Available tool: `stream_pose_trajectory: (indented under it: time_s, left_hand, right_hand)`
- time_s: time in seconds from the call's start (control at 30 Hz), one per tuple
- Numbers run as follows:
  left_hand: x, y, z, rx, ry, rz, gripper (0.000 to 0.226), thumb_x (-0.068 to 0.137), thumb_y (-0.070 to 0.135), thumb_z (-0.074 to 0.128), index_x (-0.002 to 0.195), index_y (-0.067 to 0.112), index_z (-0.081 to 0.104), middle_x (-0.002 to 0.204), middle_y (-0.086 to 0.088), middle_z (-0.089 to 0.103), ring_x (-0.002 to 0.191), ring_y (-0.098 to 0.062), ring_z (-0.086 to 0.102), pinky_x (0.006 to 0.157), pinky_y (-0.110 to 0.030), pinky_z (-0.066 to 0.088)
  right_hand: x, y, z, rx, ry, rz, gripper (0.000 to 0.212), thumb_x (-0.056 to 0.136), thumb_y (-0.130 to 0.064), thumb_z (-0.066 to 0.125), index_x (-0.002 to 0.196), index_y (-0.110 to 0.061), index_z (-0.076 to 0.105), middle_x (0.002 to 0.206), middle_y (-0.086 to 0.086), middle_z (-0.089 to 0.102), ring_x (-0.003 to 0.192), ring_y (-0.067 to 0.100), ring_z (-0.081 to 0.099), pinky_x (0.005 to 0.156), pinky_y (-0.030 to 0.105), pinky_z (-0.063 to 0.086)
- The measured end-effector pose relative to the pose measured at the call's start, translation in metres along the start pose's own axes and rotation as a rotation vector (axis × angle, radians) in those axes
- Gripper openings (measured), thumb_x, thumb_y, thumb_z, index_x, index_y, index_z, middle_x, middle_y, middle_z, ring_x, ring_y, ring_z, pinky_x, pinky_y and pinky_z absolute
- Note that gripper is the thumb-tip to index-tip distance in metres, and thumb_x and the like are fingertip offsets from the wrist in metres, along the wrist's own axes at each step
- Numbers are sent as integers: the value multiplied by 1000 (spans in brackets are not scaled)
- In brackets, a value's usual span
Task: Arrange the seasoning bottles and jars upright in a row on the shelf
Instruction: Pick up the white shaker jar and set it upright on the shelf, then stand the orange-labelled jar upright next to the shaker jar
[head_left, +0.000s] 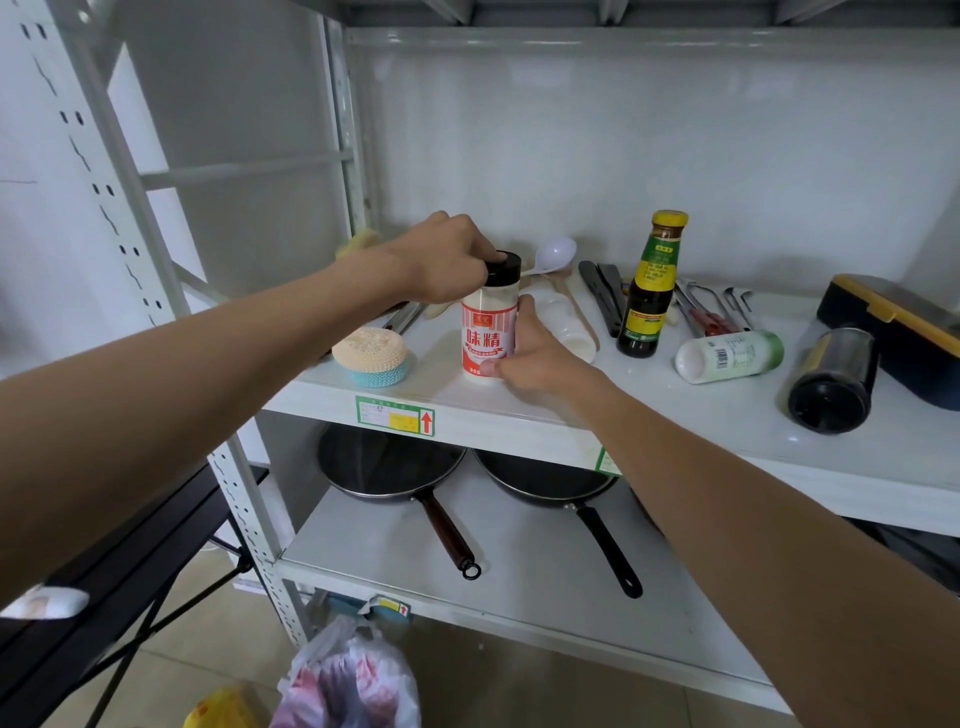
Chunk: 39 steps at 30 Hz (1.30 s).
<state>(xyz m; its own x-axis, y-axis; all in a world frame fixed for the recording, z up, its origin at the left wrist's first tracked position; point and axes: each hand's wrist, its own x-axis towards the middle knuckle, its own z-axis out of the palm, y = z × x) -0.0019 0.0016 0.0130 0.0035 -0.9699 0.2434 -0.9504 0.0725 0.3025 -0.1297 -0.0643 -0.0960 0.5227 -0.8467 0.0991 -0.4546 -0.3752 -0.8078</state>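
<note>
Plainly, the red-and-white seasoning jar stood upright near the front edge of the shelf, and it serves as the landmark for everything else. Both hands were clamped on it: the left hand curled over its black cap from above, the right hand wrapped round the lower body with the thumb on the label.

Just left of the jar sat a round scrubbing sponge. Behind and right of the jar lay a white spoon, and farther right a dark sauce bottle stood upright. Beyond that, well right of the jar, a white bottle with a green cap lay on its side, and a dark glass bottle lay toppled too.

The chief risk, as I judged it, was the jar's nearness to the shelf lip: a careless release or a nudge forward could have sent it off onto the pans below. If the left hand twisted the cap, it might have loosened and spilled powder. The two lying bottles could roll if bumped. Reaching across for them, the right forearm might have clipped the tall sauce bottle, which looked easy to tip.
</note>
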Motion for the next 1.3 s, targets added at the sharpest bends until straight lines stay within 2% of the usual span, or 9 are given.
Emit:
stream_pose_trajectory:
  time_s: [0.2,0.47,0.63,0.77,0.9,0.97,1.03,1.13,1.3]
  left_hand:
    - [-2,1,2,29,41,10,67,66,29,31,121,31,69,111,-18,68,100,-33,56,88,-40,51]
    - [-3,6,2,95,44,18,67,67,35,30,122,31,68,112,-19,64,97,-37,56,86,-41,52]
    - [-7,8,3,117,49,16,69,67,38,31,128,33,63,111,-15,61,93,-35,58,78,-38,52]
    - [-3,8,6,126,59,26,56,78,30,39,128,30,63,111,-18,62,94,-36,57,72,-34,47]
    - [-1,5,9,141,77,52,47,85,19,44,127,28,64,109,-19,63,97,-37,57,68,-31,38]
    - [1,4,10,151,81,53,46,85,18,44,125,27,65,105,-19,63,95,-38,57,66,-31,37]
    - [3,2,9,150,83,59,46,84,18,44,124,28,66,101,-17,63,90,-37,57,65,-32,41]
    - [5,0,10,150,99,74,50,80,21,42,122,29,67,93,-16,63,84,-37,57,67,-35,49]
    - [9,0,13,163,135,103,49,81,14,45,122,26,68,85,-18,64,82,-39,57,69,-38,51]
  right_hand:
    - [10,2,-9,-25,-88,-12,94,80,-2,75,151,-17,15,147,3,44,138,24,42,115,50,33]
    - [13,3,-9,-36,-72,9,86,80,1,73,147,-14,23,145,5,46,137,25,42,116,48,33]
    - [17,-1,-14,-87,-97,-10,90,66,4,76,142,-13,32,137,8,54,129,26,50,109,49,41]
    - [18,-13,-40,-145,-53,44,66,75,-1,65,136,-9,42,113,14,64,113,32,62,95,44,51]
    - [13,-18,-63,-109,234,97,30,83,-5,60,111,-6,66,105,4,58,106,23,58,86,27,47]
    - [12,-13,-71,-155,345,132,19,86,-9,56,104,-11,63,100,5,54,108,26,59,77,25,42]
    - [12,-9,-72,-211,344,180,34,88,-12,56,122,-15,54,112,7,52,118,28,54,80,26,40]
    - [13,-3,-76,-343,287,234,59,93,-21,55,148,-18,34,146,10,42,136,29,40,99,30,38]
    - [29,3,-73,-322,206,342,68,89,-43,63,145,-13,37,137,11,54,121,29,55,79,29,41]
